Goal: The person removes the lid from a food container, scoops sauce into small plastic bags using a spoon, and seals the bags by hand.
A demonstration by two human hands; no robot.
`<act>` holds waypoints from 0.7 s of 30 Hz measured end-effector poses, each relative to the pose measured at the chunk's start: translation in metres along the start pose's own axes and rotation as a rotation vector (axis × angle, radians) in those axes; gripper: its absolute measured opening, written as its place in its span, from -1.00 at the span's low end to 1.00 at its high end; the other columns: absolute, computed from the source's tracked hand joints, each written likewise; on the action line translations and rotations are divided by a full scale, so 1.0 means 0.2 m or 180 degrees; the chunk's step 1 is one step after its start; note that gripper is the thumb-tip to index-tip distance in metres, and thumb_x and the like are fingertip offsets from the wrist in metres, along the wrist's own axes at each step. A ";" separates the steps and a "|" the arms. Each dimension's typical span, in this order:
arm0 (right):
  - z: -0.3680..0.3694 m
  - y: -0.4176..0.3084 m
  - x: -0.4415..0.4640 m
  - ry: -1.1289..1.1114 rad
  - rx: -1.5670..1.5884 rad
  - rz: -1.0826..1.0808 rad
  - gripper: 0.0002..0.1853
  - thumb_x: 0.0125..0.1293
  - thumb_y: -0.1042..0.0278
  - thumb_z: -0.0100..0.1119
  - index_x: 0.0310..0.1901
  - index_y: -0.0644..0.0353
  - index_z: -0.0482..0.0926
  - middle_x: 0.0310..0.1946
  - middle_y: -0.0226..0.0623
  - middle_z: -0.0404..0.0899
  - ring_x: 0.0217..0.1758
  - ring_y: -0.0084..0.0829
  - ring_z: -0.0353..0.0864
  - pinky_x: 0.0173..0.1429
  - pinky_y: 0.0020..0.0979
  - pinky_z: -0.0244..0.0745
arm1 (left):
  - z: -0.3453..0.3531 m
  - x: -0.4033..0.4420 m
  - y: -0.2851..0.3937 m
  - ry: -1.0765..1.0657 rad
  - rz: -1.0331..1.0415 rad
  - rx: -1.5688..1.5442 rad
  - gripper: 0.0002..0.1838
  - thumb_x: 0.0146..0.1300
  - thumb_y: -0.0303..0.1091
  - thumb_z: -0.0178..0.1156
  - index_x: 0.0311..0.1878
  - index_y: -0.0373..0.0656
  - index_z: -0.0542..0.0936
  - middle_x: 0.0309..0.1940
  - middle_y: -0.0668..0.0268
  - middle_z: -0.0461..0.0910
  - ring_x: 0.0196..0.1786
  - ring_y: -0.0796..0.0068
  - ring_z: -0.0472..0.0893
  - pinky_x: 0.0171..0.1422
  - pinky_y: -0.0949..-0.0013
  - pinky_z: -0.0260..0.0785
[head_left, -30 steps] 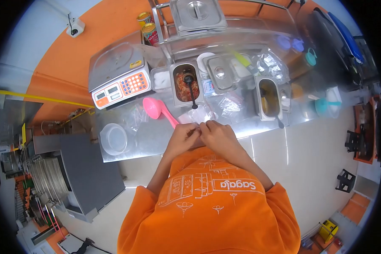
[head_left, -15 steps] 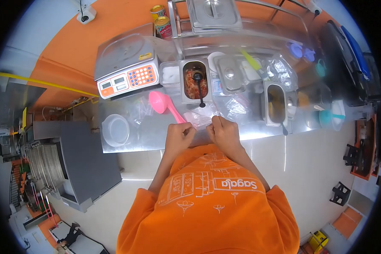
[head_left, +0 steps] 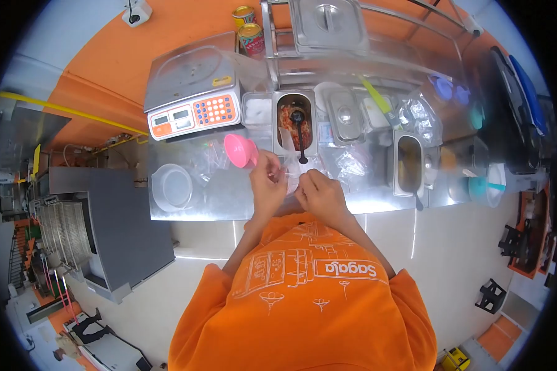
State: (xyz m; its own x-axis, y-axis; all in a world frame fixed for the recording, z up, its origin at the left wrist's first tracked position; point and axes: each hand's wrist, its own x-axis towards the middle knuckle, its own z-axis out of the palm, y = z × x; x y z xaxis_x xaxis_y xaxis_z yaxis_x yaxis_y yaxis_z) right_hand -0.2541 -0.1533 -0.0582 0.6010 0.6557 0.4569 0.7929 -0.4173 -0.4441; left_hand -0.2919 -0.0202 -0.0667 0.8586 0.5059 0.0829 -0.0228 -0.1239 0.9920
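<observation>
Between my two hands is a clear plastic bag (head_left: 293, 176), raised at the counter's front edge. My left hand (head_left: 270, 184) pinches its left side, next to the pink ladle (head_left: 241, 151), whose handle is partly hidden behind the fingers. On the bag's right side, my right hand (head_left: 319, 193) is closed with fingertips pressed together. Just beyond the hands stands a metal container (head_left: 294, 123) of chopped red and pale food, with a black ladle (head_left: 301, 138) resting in it. More clear bags (head_left: 353, 164) lie to the right.
A scale (head_left: 194, 93) and a round clear tub (head_left: 172, 187) are at the left. Right of the food container are a lidded metal container (head_left: 345, 116), a green-handled tool (head_left: 378, 99) and a second metal container (head_left: 408, 162). Cans (head_left: 251, 39) stand at the back.
A bag that lay on the counter is now lifted between my hands. My left hand has moved up beside the pink ladle. The view has shifted, so the counter items appear further right.
</observation>
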 end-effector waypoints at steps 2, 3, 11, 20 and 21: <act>0.04 0.00 0.02 0.0212 0.0316 0.0432 -0.83 -0.01 0.47 0.16 -0.39 0.25 0.37 -0.51 -0.26 0.36 -0.61 -0.33 0.46 -0.58 -0.39 0.39 | 0.00 0.01 -0.03 -0.0156 0.0103 0.0055 -0.81 -0.01 -0.65 0.07 -0.39 -0.17 0.30 -0.61 0.42 0.24 -0.62 0.72 0.18 -0.56 0.60 0.03; 0.05 -0.01 0.04 0.0310 0.0602 0.0695 -0.82 -0.01 0.49 0.15 -0.37 0.26 0.37 -0.51 -0.25 0.38 -0.60 -0.31 0.46 -0.56 -0.38 0.39 | 0.00 0.01 -0.05 -0.0249 0.0264 0.0098 -0.81 -0.02 -0.66 0.06 -0.39 -0.17 0.30 -0.61 0.42 0.23 -0.62 0.72 0.18 -0.56 0.60 0.03; 0.14 0.05 0.13 0.0400 0.2039 0.1626 -0.80 0.01 0.67 0.05 -0.29 0.29 0.35 -0.59 -0.33 0.34 -0.57 -0.57 0.42 -0.57 -0.52 0.39 | -0.09 0.02 -0.06 0.0158 0.0408 0.0367 -0.73 -0.08 -0.62 0.14 -0.29 -0.15 0.35 -0.44 0.33 0.33 -0.44 0.54 0.34 -0.31 0.49 0.21; -0.03 0.02 0.26 -0.0844 0.3393 0.2286 -0.62 0.02 0.67 0.08 -0.14 0.18 0.21 -0.58 -0.41 0.35 -0.52 -0.64 0.42 -0.71 -0.60 0.30 | -0.13 0.14 0.03 -0.0926 0.1672 0.1545 -0.44 -0.12 -0.39 0.30 0.02 -0.12 0.34 -0.06 0.23 0.39 -0.02 0.20 0.41 0.24 -0.04 0.05; -0.04 0.02 0.27 -0.0856 0.3430 0.2211 -0.65 0.05 0.67 0.08 -0.14 0.19 0.23 -0.57 -0.43 0.34 -0.52 -0.66 0.39 -0.69 -0.61 0.30 | -0.12 0.14 -0.01 -0.0978 0.1620 0.1359 -0.45 -0.10 -0.40 0.30 0.02 -0.13 0.33 -0.07 0.23 0.40 -0.02 0.21 0.41 0.23 0.00 0.07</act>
State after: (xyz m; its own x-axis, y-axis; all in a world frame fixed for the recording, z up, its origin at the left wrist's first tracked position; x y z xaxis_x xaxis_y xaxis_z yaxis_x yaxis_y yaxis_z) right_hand -0.2179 -0.1248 -0.0303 0.7112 0.6654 -0.2269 -0.2259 -0.0894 -0.9700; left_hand -0.2810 0.0151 -0.0649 0.9012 0.0424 0.4313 -0.3096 -0.6335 0.7091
